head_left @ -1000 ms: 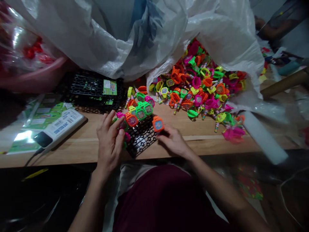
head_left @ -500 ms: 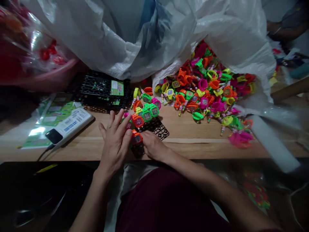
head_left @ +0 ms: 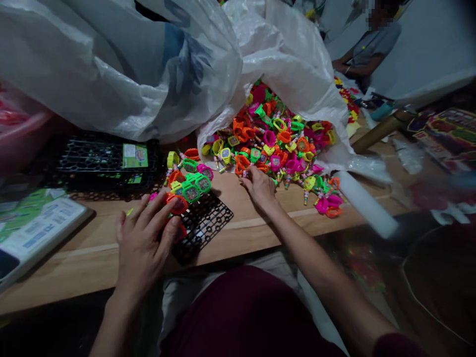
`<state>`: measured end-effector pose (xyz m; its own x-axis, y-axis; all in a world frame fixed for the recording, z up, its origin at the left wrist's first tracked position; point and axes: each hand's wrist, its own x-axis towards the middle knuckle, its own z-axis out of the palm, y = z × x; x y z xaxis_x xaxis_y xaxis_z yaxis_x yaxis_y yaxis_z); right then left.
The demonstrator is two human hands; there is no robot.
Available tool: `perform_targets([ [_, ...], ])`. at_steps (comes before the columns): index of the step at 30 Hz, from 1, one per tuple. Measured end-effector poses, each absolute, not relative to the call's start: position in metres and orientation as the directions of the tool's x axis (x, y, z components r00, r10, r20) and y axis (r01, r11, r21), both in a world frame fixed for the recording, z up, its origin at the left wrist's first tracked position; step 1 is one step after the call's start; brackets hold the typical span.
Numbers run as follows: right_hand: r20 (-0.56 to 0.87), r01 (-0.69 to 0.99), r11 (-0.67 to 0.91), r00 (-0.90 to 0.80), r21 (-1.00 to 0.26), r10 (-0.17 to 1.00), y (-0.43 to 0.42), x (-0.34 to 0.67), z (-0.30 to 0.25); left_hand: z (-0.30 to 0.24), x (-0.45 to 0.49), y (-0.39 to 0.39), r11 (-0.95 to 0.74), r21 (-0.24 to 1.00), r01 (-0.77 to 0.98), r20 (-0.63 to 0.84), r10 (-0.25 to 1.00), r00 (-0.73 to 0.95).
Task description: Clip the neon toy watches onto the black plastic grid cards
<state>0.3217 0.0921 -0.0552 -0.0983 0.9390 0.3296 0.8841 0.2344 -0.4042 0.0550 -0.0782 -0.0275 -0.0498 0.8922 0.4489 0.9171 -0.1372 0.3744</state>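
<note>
My left hand [head_left: 145, 238] lies with fingers stretched and apart over the left end of a black plastic grid tray [head_left: 213, 218]. Its fingers touch an orange toy watch [head_left: 177, 204] and partly cover others beneath. Green toy watches [head_left: 197, 186] stand in a row on the tray, with pink, orange and yellow ones behind. My right hand [head_left: 260, 191] is at the near edge of a heap of bright toy watches [head_left: 275, 136]. Its thumb and fingertips close on the end of an orange toy watch [head_left: 241, 163]; the exact grip is partly hidden.
A big white plastic sack [head_left: 293, 54] holds the heap behind. Stacked black grid trays [head_left: 89, 153] with a green card are at left, beside a white power bank [head_left: 48, 228]. A white roll [head_left: 366, 203] lies at right. Another person [head_left: 372, 49] sits at the back right.
My right hand has left the orange watch on the tray and reached right to the heap. My left hand stays over the tray's watches. The view has swung to the right.
</note>
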Motion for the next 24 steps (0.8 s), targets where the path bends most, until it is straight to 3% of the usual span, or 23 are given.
perform_targets([
  [3,0.332,0.801,0.211,-0.016,-0.56,0.943,0.096,0.328,-0.074,-0.022,0.057,-0.08,-0.127,0.407,0.905,0.426,0.902,-0.065],
  [5,0.342,0.63,0.259,0.011,-0.732,0.94,0.088,0.331,-0.083,-0.02,0.059,-0.08,-0.104,0.443,0.891,0.422,0.901,-0.104],
  [7,0.33,0.426,0.314,-0.038,-0.849,0.943,0.073,0.33,-0.084,-0.02,0.06,-0.079,-0.069,0.476,0.877,0.416,0.896,-0.155],
  [9,0.31,0.309,0.348,-0.167,-0.885,0.936,0.055,0.321,-0.079,-0.021,0.061,-0.077,-0.047,0.499,0.866,0.402,0.897,-0.183],
  [15,0.221,0.24,0.444,-0.611,-0.863,0.76,0.015,0.259,-0.062,-0.023,0.06,-0.074,-0.056,0.509,0.859,0.384,0.908,-0.168],
  [19,0.254,0.225,0.536,-0.692,-0.813,0.675,0.011,0.229,-0.073,-0.024,0.06,-0.074,-0.072,0.502,0.862,0.395,0.906,-0.154],
  [24,0.391,0.284,0.742,-0.706,-0.607,0.59,0.01,0.221,-0.093,-0.024,0.06,-0.076,-0.07,0.487,0.87,0.374,0.918,-0.135],
])
